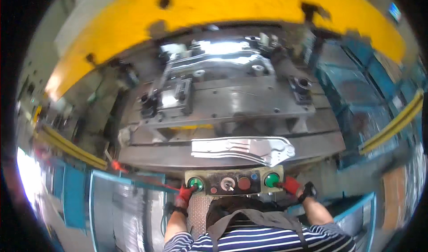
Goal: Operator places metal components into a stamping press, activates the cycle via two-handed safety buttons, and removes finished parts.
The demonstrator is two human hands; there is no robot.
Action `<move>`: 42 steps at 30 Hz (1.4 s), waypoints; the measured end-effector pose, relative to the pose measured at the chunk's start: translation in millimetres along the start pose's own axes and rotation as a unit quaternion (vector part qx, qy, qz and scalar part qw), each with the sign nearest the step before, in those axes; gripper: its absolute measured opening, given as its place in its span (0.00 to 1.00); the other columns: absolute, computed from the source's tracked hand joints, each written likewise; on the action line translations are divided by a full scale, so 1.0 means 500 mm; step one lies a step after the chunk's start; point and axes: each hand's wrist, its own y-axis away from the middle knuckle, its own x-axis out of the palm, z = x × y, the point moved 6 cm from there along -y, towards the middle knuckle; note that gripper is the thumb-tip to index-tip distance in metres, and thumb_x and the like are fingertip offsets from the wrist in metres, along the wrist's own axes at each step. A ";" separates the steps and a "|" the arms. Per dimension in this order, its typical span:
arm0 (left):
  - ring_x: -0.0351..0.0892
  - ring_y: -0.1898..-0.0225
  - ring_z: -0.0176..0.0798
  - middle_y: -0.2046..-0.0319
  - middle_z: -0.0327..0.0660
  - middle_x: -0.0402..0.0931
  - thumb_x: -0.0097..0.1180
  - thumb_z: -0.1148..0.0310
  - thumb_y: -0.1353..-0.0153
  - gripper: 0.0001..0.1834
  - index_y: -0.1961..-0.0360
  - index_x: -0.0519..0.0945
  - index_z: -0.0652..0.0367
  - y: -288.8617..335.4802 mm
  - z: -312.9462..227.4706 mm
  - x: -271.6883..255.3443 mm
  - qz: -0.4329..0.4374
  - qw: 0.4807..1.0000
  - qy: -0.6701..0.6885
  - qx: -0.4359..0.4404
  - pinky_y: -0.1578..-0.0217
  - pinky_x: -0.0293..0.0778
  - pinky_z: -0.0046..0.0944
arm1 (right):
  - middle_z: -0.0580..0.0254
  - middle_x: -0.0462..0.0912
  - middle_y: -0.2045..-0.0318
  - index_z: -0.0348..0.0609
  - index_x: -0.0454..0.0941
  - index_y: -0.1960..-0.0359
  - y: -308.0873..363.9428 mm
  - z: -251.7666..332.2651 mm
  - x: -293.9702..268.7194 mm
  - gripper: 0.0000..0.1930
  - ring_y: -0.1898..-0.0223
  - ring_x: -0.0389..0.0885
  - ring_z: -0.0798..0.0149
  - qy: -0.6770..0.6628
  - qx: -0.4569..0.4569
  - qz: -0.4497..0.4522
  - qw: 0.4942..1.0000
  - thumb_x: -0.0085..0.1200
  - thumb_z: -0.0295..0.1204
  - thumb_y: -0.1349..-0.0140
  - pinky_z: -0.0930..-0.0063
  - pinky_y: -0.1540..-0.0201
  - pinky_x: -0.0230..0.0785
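Observation:
My left hand, in a red glove with dark fingertips, reaches its fingers onto the green button at the left end of a control box. On the right, the gloved fingers of my right hand stretch to the other green button. Neither hand holds anything. Between the buttons, the control box's dark panel carries a red button, a small blue one and a round metal switch. Just beyond it, a shiny formed sheet-metal part lies flat on the machine's front ledge.
A steel die with guide posts stands ahead, with another bright metal part at its back. A yellow press beam spans above. Yellow posts flank the machine. Blue-framed bins stand on both sides.

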 end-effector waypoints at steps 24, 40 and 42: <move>0.73 0.60 0.33 0.61 0.34 0.77 0.50 0.52 0.32 0.19 0.52 0.77 0.56 0.052 -0.046 -0.069 -0.099 0.985 0.107 0.095 0.56 0.70 0.35 | 0.49 0.79 0.57 0.41 0.73 0.45 0.039 0.546 -0.482 0.29 0.54 0.79 0.50 -0.079 -0.495 -0.377 0.779 0.65 0.32 0.50 0.59 0.51 0.72; 0.55 0.33 0.57 0.36 0.54 0.59 0.63 0.68 0.48 0.41 0.33 0.59 0.62 0.204 -0.402 0.119 -0.200 0.873 -0.109 0.431 0.34 0.54 0.50 | 0.39 0.70 0.47 0.65 0.72 0.41 -0.042 0.585 -0.061 0.30 0.47 0.69 0.40 0.359 -0.417 -0.231 0.802 0.58 0.37 0.50 0.41 0.47 0.60; 0.51 0.31 0.59 0.34 0.55 0.56 0.63 0.65 0.50 0.43 0.32 0.59 0.60 0.258 -0.453 0.164 -0.181 0.828 -0.202 0.490 0.33 0.50 0.54 | 0.41 0.69 0.47 0.64 0.73 0.41 -0.005 0.580 -0.109 0.34 0.47 0.69 0.40 0.318 -0.410 -0.213 0.828 0.63 0.38 0.57 0.44 0.47 0.61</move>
